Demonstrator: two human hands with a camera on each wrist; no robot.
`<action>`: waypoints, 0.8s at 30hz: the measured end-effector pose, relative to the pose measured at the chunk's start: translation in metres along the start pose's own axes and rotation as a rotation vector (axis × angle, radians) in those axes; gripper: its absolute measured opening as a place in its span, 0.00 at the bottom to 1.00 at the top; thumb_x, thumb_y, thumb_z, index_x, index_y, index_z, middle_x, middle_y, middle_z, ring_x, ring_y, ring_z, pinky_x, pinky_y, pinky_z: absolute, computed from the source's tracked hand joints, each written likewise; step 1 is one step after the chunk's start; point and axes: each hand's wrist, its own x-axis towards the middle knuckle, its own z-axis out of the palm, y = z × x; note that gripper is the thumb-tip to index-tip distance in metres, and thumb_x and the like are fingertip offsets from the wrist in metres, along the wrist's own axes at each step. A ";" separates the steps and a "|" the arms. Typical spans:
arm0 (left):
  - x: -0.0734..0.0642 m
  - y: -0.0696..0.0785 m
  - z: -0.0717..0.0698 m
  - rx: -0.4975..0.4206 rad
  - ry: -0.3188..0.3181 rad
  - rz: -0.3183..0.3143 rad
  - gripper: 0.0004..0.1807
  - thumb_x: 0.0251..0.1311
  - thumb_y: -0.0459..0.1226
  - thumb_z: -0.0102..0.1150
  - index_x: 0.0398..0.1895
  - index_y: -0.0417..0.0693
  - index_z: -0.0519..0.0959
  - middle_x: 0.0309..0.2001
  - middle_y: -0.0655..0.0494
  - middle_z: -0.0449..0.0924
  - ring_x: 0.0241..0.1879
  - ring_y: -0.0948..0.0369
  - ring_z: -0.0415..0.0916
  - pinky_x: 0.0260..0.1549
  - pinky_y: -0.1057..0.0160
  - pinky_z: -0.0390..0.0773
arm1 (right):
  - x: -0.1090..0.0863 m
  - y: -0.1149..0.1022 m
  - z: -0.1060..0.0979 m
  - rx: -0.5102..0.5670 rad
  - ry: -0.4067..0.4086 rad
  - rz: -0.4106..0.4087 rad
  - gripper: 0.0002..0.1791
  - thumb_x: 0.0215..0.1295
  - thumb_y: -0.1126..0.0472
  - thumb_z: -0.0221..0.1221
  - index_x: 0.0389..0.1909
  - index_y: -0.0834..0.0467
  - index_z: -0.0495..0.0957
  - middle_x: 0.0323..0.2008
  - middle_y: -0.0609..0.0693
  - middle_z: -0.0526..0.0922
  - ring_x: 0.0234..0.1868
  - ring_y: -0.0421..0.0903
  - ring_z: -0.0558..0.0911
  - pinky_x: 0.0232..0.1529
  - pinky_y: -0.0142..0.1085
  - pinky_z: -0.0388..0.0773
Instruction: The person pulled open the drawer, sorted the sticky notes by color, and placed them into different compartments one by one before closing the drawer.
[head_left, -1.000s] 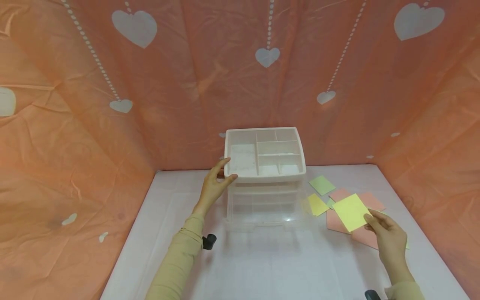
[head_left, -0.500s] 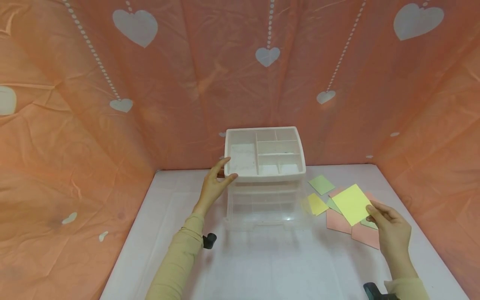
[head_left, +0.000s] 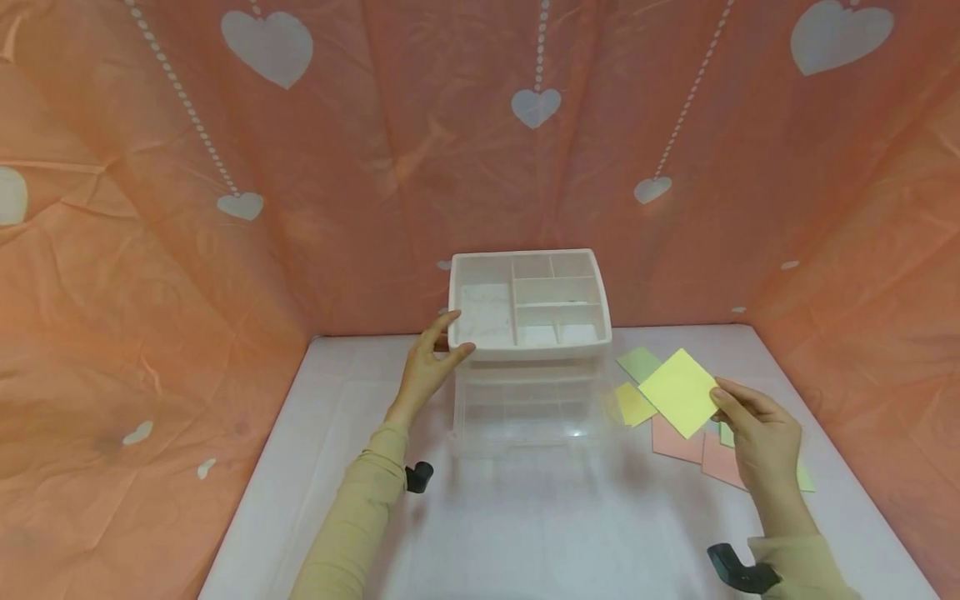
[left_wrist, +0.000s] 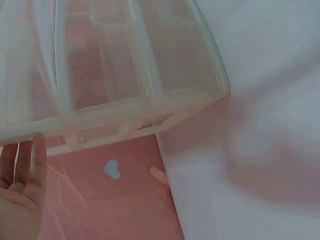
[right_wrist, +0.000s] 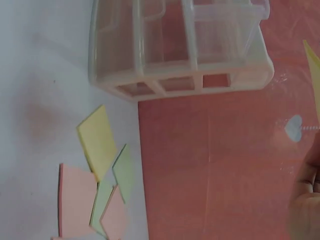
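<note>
A plastic drawer unit [head_left: 532, 400] stands at the back middle, with clear drawers under a white compartment top tray [head_left: 483, 343]. My left hand [head_left: 422, 375] holds the tray's front left corner, thumb at the front and index finger on the side rim. Its fingers [left_wrist: 37, 165] meet the unit's edge in the left wrist view. Between thumb and fingers of my right hand [head_left: 765, 442] I pinch a yellow sticky note [head_left: 679, 393], raised above the table right of the unit. Only an edge of this note [right_wrist: 314, 75] shows in the right wrist view.
Pink notes [head_left: 675, 440], a green note [head_left: 637, 363] and another yellow note [head_left: 632, 406] lie loosely overlapping on the white table [head_left: 540, 533], right of the unit. Orange cloth [head_left: 480, 183] with white hearts encloses the back and sides.
My right hand has moved up and to the left with the yellow note, nearer the drawer unit. The left hand keeps its hold on the corner.
</note>
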 end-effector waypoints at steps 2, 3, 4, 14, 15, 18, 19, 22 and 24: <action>0.001 0.000 0.000 0.003 -0.003 0.003 0.33 0.54 0.51 0.62 0.65 0.67 0.64 0.51 0.50 0.72 0.45 0.55 0.74 0.47 0.50 0.74 | -0.001 -0.001 0.006 0.017 -0.035 -0.017 0.08 0.55 0.75 0.61 0.35 0.65 0.84 0.28 0.46 0.86 0.24 0.39 0.80 0.25 0.24 0.77; 0.001 -0.001 0.000 0.004 -0.003 0.003 0.33 0.54 0.51 0.63 0.65 0.68 0.64 0.51 0.50 0.72 0.45 0.55 0.74 0.47 0.51 0.74 | -0.001 -0.001 0.008 0.018 -0.050 -0.022 0.09 0.55 0.75 0.60 0.35 0.65 0.84 0.28 0.46 0.86 0.24 0.39 0.80 0.25 0.24 0.77; 0.001 -0.001 0.000 0.004 -0.004 0.002 0.33 0.54 0.51 0.63 0.65 0.68 0.64 0.51 0.50 0.72 0.45 0.56 0.74 0.47 0.51 0.74 | -0.001 -0.001 0.011 0.018 -0.069 -0.030 0.09 0.55 0.76 0.60 0.35 0.64 0.84 0.28 0.46 0.86 0.24 0.38 0.80 0.26 0.24 0.77; 0.001 -0.002 0.001 0.003 -0.001 0.014 0.33 0.54 0.51 0.62 0.65 0.67 0.64 0.53 0.51 0.71 0.45 0.55 0.74 0.46 0.50 0.75 | -0.002 -0.003 0.041 0.009 -0.236 -0.066 0.10 0.58 0.74 0.58 0.34 0.60 0.85 0.27 0.45 0.86 0.24 0.38 0.80 0.27 0.24 0.78; 0.002 -0.002 0.001 0.001 -0.001 0.015 0.33 0.55 0.51 0.62 0.65 0.66 0.64 0.53 0.50 0.71 0.45 0.55 0.74 0.46 0.50 0.75 | -0.002 -0.003 0.044 0.008 -0.250 -0.063 0.10 0.58 0.74 0.59 0.34 0.60 0.85 0.27 0.44 0.86 0.24 0.37 0.80 0.28 0.24 0.78; 0.002 -0.001 0.000 -0.007 -0.003 0.014 0.34 0.54 0.52 0.62 0.65 0.66 0.64 0.54 0.51 0.71 0.45 0.55 0.74 0.45 0.50 0.75 | -0.003 -0.003 0.054 -0.009 -0.281 -0.053 0.10 0.58 0.73 0.59 0.34 0.57 0.85 0.27 0.44 0.86 0.25 0.37 0.80 0.28 0.24 0.78; 0.002 -0.002 0.000 -0.008 -0.002 0.014 0.33 0.54 0.52 0.62 0.65 0.67 0.64 0.54 0.51 0.71 0.45 0.55 0.74 0.45 0.50 0.75 | -0.003 -0.002 0.057 -0.019 -0.287 -0.052 0.10 0.58 0.72 0.59 0.34 0.57 0.85 0.28 0.43 0.86 0.25 0.37 0.79 0.29 0.24 0.78; 0.002 -0.002 0.000 -0.005 -0.001 0.015 0.33 0.54 0.52 0.63 0.65 0.68 0.65 0.55 0.51 0.71 0.45 0.55 0.74 0.44 0.53 0.75 | -0.004 0.000 0.066 -0.057 -0.309 -0.048 0.09 0.58 0.71 0.60 0.35 0.56 0.85 0.29 0.42 0.86 0.26 0.36 0.79 0.29 0.24 0.78; 0.002 -0.003 0.000 -0.003 -0.001 0.016 0.33 0.54 0.52 0.62 0.65 0.68 0.65 0.55 0.50 0.71 0.45 0.55 0.74 0.45 0.53 0.75 | -0.004 0.001 0.071 -0.088 -0.327 -0.046 0.09 0.58 0.70 0.60 0.36 0.56 0.84 0.30 0.41 0.85 0.27 0.35 0.79 0.30 0.24 0.78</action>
